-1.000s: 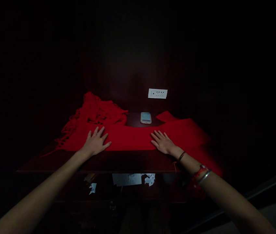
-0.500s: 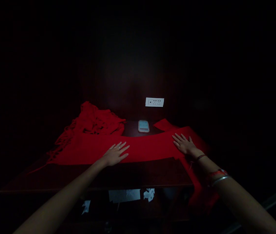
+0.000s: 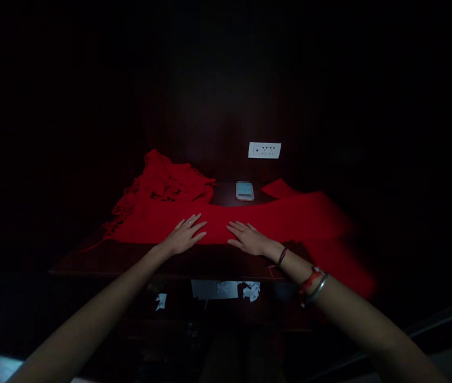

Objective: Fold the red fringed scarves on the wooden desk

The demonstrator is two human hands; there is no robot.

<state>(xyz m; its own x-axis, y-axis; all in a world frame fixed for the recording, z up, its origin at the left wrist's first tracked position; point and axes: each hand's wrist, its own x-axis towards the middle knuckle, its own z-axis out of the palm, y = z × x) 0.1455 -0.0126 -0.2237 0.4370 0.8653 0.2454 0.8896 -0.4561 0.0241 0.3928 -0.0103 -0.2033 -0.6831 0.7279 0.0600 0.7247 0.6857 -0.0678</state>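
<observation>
Ref: clock face centred on middle of cloth, 12 = toward wall.
Screen text: phone [image 3: 245, 190] at 1 o'clk, flat on table, display lit pale blue; lines pixelated, can't read.
Wall plate: white socket panel [image 3: 264, 150] at 1 o'clk, beyond phone; rectangular, smooth, prob. plastic, dark slots + one round dot at its L end; any maker's mark too small to read.
Red cloth [image 3: 216, 219]: lies as long flat strip across table, approx 9 to 3 o'clk; matte woven look, near edge fairly straight, knotted fringe at 9; more red fabric hangs past table edge at 4, blurred.
Heap: crumpled red fabric [image 3: 172, 181] at 10–11 o'clk, soft folds, stringy tassels; can't tell if same pc as strip.
Flap: red pointed corner [image 3: 277, 188] at 2 o'clk, R of phone.
L hand [image 3: 186, 234]: at 8–9 o'clk, palm down, fingers extended, slightly spread, on cloth by near edge; grips nothing. Ring on one finger.
R hand [image 3: 248, 238]: at 4 o'clk, same flat pose, fingertips toward L hand, small gap between; grips nothing. Wrist: dark cord, red braided band, silver-tone bangle.
Table [image 3: 210, 259]: dark reddish, wood-like, straight front edge at 6.
Below edge: pale flat sheet [image 3: 210, 290] at 6, crumpled white scrap [image 3: 252, 291] at 5, jagged scrap [image 3: 161, 301] at 7; papery.
</observation>
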